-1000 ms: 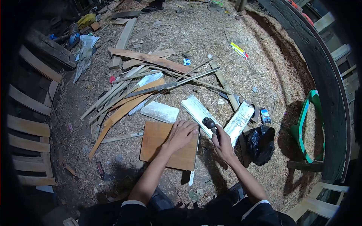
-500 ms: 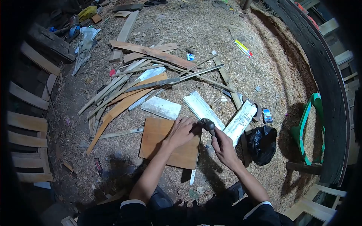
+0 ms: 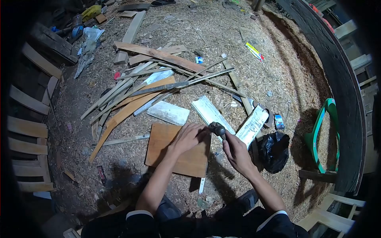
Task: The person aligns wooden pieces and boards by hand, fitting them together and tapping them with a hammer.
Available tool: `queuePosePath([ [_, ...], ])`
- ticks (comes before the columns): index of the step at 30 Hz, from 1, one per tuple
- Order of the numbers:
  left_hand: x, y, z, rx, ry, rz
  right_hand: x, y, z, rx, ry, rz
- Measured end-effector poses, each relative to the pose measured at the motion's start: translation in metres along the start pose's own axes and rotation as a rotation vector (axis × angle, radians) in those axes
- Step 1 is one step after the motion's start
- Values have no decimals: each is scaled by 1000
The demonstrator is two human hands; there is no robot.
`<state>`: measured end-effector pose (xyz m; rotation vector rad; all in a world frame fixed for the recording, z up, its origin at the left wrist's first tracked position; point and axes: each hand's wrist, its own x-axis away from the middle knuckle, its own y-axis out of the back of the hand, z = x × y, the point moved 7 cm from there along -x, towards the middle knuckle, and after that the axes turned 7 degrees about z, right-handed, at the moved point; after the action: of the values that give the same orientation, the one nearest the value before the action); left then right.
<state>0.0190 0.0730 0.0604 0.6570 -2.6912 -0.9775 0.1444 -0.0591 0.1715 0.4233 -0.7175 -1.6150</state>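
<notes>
A square brown wooden board (image 3: 170,154) is in front of me, seen from above. My left hand (image 3: 188,138) rests on its upper right part; its fingertips reach the board's top right corner, and whether they pinch something small there cannot be made out. In my right hand (image 3: 235,152) is a dark-headed hammer (image 3: 217,129), gripped by the handle. The hammer head is just right of my left fingers, over the board's corner. Behind it lie two white painted planks (image 3: 210,113) (image 3: 253,126) and a shorter whitish piece (image 3: 168,112).
Wooden strips (image 3: 137,95) lie in a crossed pile beyond the board. A black plastic bag (image 3: 275,152) and a green plastic frame (image 3: 317,137) are on the right. Curved wooden slats (image 3: 25,125) line the left, and a dark beam (image 3: 341,87) runs along the right.
The hammer head first swung left toward my left fingers, then shifted slightly down. My left hand has stayed on the board, and the whole view has moved a little.
</notes>
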Motion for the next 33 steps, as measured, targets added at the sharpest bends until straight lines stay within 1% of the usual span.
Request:
queuePosePath([
  [1,-1,2,-2,-1,21,42,-1,0,-1,5,-5,0],
  [3,0,2,6,-35,-2,10,-5,-4,2,55,57,46],
  [5,0,7,6,-138,33,77,-8,-6,3,67,57,73],
  [7,0,9,6,-108,59,71,-8,-10,3,93,70,67],
  [9,3,4,10,-71,86,73,-8,-12,2,55,30,67],
  [11,4,4,13,-76,1,-57,-8,-13,-1,80,38,62],
  [12,4,5,13,-76,1,-57,-9,-13,1,80,37,62],
  [14,3,10,15,90,-3,-131,-10,-11,2,88,3,67],
  [18,1,12,23,-7,28,-83,-10,-10,-1,105,10,62],
  [21,0,10,29,79,100,-52,-9,-10,-3,81,7,67],
  [26,0,10,33,118,97,-41,-6,-6,-10,48,48,15],
  [28,-1,18,25,128,107,-40,-3,-3,-12,17,21,21],
  [30,2,27,18,33,130,14,-1,-5,-14,-19,1,33],
  [33,3,29,23,-11,123,2,1,-5,-17,-34,24,-29],
])
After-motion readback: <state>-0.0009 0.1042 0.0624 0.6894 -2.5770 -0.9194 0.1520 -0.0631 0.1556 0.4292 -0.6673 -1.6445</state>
